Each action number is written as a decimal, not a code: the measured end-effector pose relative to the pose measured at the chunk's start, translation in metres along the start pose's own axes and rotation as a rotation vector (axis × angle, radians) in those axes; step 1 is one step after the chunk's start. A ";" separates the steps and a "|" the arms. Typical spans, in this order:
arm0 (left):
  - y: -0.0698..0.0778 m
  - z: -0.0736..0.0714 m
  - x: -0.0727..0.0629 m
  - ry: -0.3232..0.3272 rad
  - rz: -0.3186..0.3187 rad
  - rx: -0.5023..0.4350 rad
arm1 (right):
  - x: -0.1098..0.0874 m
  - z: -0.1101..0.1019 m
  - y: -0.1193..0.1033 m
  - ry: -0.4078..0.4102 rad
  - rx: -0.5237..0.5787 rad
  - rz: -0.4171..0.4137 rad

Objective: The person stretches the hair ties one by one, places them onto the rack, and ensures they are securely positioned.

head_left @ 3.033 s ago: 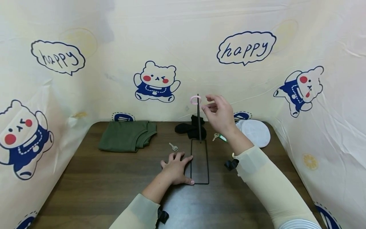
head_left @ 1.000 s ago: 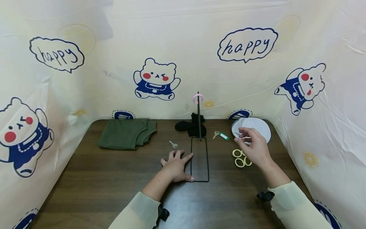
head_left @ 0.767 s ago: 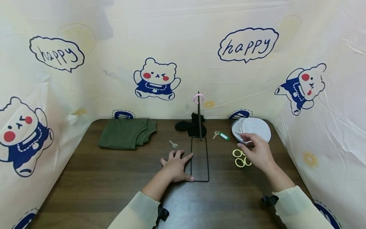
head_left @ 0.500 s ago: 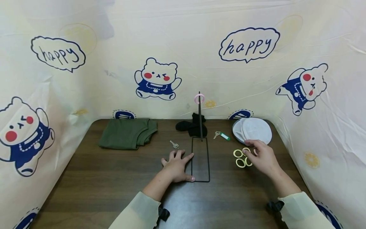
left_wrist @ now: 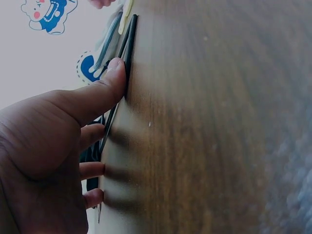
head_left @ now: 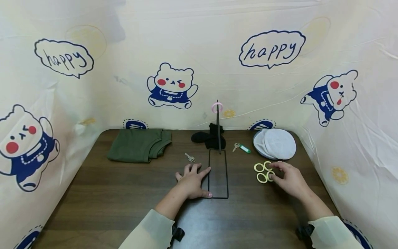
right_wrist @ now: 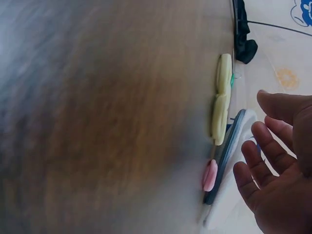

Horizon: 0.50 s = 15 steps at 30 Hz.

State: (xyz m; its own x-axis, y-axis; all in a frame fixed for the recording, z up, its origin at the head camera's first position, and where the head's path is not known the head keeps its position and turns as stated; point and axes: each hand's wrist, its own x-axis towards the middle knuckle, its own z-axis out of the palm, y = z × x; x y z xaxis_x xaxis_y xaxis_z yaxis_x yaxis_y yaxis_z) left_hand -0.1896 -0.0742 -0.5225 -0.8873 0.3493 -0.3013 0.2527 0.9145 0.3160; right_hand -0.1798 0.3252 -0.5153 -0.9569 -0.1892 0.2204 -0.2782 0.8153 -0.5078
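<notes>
My left hand (head_left: 190, 183) lies with spread fingers on the table, its thumb and index finger touching the side of a black wire stand's rectangular base (head_left: 228, 176). A pink ring (head_left: 213, 108) hangs near the top of the stand's upright rod (head_left: 218, 129). Several pale yellow rings (head_left: 261, 178) lie together to the right of the stand. My right hand (head_left: 290, 178) hovers at their right side, thumb and fingers apart. In the right wrist view nothing is between its fingers, and another pink ring (right_wrist: 210, 175) lies near the yellow rings (right_wrist: 222, 100); the hand hides it in the head view.
White cap-like cloth (head_left: 276, 143) lies behind the yellow rings. A key with a green tag (head_left: 244, 148), black bundled socks (head_left: 211, 140), a loose key (head_left: 189, 157) and folded green cloth (head_left: 136, 147) lie on the wooden table (head_left: 109, 204). A printed curtain (head_left: 124, 86) surrounds it.
My right hand has moved from beside the pink ring at the rod's top, down and right past the white cloth to the yellow rings. My left hand has stayed at the base.
</notes>
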 end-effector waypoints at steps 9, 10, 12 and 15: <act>-0.001 0.000 0.001 0.005 0.007 0.002 | -0.001 0.002 0.011 -0.100 -0.046 0.004; -0.001 0.000 0.001 0.004 0.007 0.002 | -0.001 0.002 0.012 -0.108 -0.048 0.005; -0.002 0.001 0.001 0.000 0.007 0.004 | -0.001 0.003 0.013 -0.121 -0.054 0.009; -0.002 0.001 0.000 0.002 0.008 0.002 | 0.001 0.005 0.015 -0.126 -0.069 0.013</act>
State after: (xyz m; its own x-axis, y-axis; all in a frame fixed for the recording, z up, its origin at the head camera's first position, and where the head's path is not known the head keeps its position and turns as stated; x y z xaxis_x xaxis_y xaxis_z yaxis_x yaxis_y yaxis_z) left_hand -0.1899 -0.0757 -0.5240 -0.8863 0.3557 -0.2967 0.2603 0.9123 0.3161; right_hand -0.1848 0.3342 -0.5268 -0.9646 -0.2417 0.1055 -0.2630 0.8529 -0.4510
